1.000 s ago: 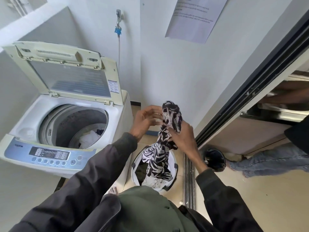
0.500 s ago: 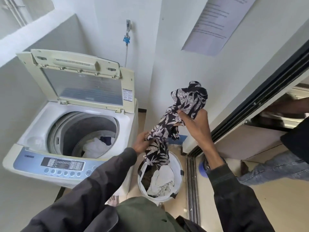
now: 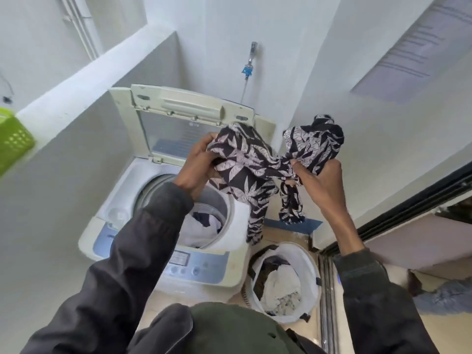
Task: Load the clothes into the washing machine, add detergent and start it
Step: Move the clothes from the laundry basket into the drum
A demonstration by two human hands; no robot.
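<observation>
Nearest the camera, the laundry basket [image 3: 313,272] stands on the floor just right of the washing machine [image 3: 237,267], with pale and dark clothes left in it — so loading looks only partly done. Above it, the left hand [image 3: 196,167] has its grip clamped on one bunch of the leaf-print garment [image 3: 245,172], and the right hand [image 3: 319,182] is pinched shut on the other bunch, so the cloth stretches between them; probably it is held spread to keep it from going in as a knot. The left end hangs over the drum opening [image 3: 217,198], while two loose tails dangle outside, past the tub's right edge toward the basket. White and dark items [image 3: 201,223] already lie in the drum, with room above them. Beyond, the lid [image 3: 178,106] stands upright against the wall, leaving the opening clear; the sliding-door track [image 3: 327,290] hems in the right side
</observation>
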